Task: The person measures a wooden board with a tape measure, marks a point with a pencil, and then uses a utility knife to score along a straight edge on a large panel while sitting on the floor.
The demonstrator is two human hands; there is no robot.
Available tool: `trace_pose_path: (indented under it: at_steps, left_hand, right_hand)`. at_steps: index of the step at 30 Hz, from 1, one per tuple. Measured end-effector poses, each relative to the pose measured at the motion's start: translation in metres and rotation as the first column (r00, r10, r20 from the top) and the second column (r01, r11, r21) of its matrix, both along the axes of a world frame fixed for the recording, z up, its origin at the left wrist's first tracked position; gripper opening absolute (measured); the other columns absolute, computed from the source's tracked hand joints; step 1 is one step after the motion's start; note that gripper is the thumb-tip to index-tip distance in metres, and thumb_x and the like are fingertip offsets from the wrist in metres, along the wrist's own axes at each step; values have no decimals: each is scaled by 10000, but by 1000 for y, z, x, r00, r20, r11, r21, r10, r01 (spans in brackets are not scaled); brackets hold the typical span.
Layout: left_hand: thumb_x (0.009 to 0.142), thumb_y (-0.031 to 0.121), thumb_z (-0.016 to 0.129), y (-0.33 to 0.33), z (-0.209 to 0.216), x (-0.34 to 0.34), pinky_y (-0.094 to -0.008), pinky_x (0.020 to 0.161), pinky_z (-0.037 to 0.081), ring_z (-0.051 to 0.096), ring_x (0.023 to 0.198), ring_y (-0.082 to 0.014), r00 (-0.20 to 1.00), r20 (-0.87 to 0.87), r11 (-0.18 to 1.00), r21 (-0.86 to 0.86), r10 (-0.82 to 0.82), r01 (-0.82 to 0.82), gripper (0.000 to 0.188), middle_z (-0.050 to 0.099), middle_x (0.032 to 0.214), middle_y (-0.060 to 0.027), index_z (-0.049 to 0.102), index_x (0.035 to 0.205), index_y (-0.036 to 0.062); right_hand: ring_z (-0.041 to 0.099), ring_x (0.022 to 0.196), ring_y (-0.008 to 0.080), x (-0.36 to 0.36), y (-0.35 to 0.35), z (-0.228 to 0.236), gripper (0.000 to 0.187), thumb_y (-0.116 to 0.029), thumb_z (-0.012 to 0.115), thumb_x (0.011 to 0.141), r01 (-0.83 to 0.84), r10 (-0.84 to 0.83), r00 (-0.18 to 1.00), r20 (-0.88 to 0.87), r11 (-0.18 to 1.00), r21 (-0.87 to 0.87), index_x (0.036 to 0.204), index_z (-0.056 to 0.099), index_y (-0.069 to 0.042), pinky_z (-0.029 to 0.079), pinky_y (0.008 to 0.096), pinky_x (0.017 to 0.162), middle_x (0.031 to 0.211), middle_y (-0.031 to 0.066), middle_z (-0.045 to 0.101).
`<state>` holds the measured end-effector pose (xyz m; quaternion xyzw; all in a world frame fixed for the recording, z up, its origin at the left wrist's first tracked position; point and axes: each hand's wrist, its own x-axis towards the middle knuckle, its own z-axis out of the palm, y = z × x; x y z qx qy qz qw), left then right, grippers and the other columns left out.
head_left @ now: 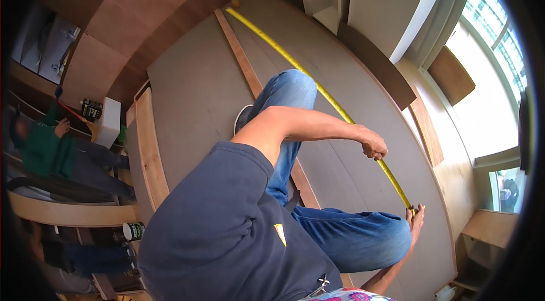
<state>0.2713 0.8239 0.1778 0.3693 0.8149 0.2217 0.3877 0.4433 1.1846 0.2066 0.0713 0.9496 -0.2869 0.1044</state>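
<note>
Obs.: a yellow tape measure [295, 65] lay stretched over a grey board [193, 91]. Its long axis ran diagonally, from the upper centre of the frame down to the lower right. It was one straight line with no visible sag.

Left hand [374, 146]: right of centre, fingers closed in a pinch on the tape blade, well along toward its near end. The arm reached across from the shoulder of a navy shirt [227, 233].

Right hand [416, 218]: lower right, at the very near end of the tape, forearm entering from the lower edge. The palm faced the camera and the fingers looked extended, with a small dark part of the tape just above them. I could not tell whether it gripped the end or only pressed against it.

Key relation: both hands sat on the lower-right part of the line, the right hand at the end and the left hand just up-frame of it. The far end of the tape was well apart from both, up-frame and to the left, near the board's upper edge. What held it there was too small to make out.

A narrow wooden strip [238, 57] ran beside the tape at a slight angle to it, passing under a bent knee in blue jeans [289, 88].

A seated person in a green top [42, 147] was at the far left, well apart.
</note>
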Motion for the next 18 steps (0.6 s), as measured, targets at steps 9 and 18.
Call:
trace_pose_path:
  at_steps: [9, 18]
  left_hand:
    - [876, 163, 586, -15, 85, 9, -445, 758, 534, 684, 906, -301, 990, -139, 1000, 2, 19, -19, 269, 725, 969, -136, 699, 1113, 106]
    - [937, 248, 613, -56, 174, -18, -475, 910, 510, 642, 1067, -362, 929, -371, 989, 134, -12, 66, 273, 691, 1092, -159, 656, 1134, 64]
  right_hand:
    - [540, 1192, 398, -50, -90, 46, 488, -250, 563, 988, -162, 165, 984, -62, 985, 59, 1391, 434, -7, 380, 511, 1037, 1288, 241, 560]
    - [545, 1174, 446, -72, -119, 67, 545, -283, 607, 932, -152, 150, 988, 29, 947, 282, 1381, 442, -23, 393, 553, 1035, 1304, 245, 555]
